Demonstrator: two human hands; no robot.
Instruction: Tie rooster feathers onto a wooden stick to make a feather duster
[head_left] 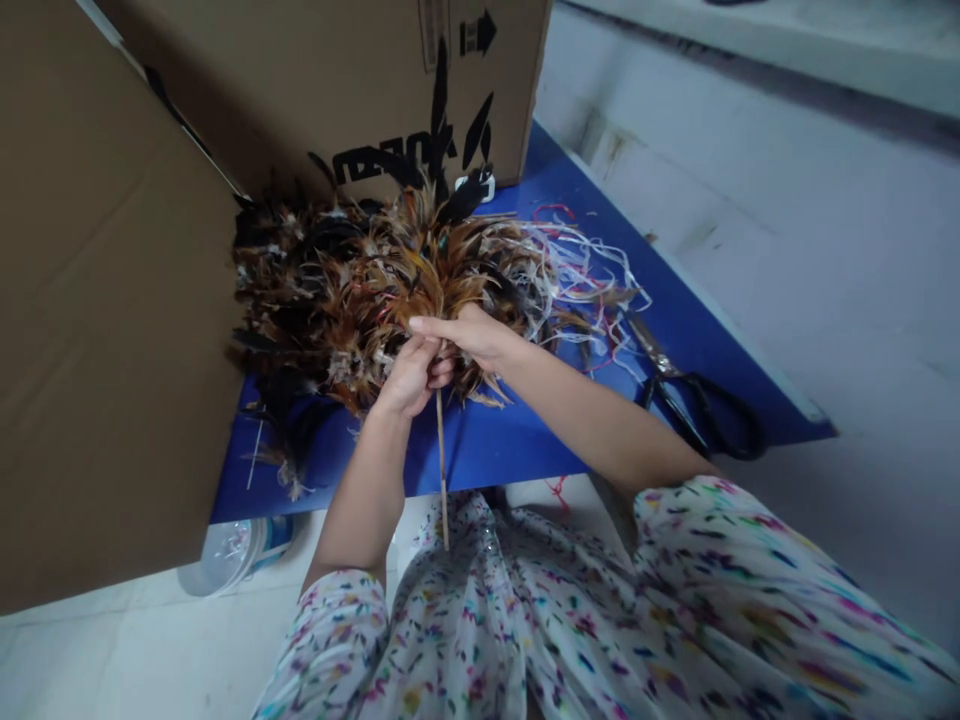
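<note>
A big bunch of brown, orange and black feathers (352, 290) lies on a low blue table (525, 450). A thin wooden stick (442, 470) hangs down from the bunch toward my lap. My left hand (409, 378) is closed around the top of the stick, right under the feathers. My right hand (469, 335) presses on the feathers just above it, its fingers stretched to the left.
Large cardboard boxes (105, 300) stand at the left and back. Loose white and red strings (592, 270) trail off to the right of the feathers. Black scissors (697, 405) lie near the table's right edge. A plastic tub (236, 552) sits on the floor below.
</note>
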